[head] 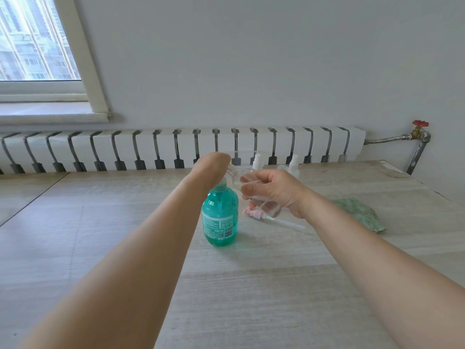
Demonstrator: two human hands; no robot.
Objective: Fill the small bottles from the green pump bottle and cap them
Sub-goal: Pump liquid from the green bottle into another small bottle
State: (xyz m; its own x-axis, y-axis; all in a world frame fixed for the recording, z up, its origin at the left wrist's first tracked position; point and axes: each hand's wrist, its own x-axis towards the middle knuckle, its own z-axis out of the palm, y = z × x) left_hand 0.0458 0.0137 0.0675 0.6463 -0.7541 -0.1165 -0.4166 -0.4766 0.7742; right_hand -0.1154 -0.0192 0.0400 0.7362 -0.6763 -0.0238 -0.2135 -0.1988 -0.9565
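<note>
The green pump bottle (220, 217) stands upright in the middle of the table. My left hand (210, 167) lies on top of its pump head, bent down over it; its fingers are hidden. My right hand (274, 191) grips a small clear bottle (254, 195), held tilted with its open neck up against the pump's spout. A pink pump cap with a long white tube (270, 218) lies on the table just under that bottle. Two small white spray bottles (257, 161) (294, 164) stand further back.
A green cloth (358, 214) lies to the right on the wooden table (125, 222). A clear container (242, 157) sits behind my hands. A white radiator (151, 147) runs along the wall, with a pipe and red valve (419, 123) at the far right.
</note>
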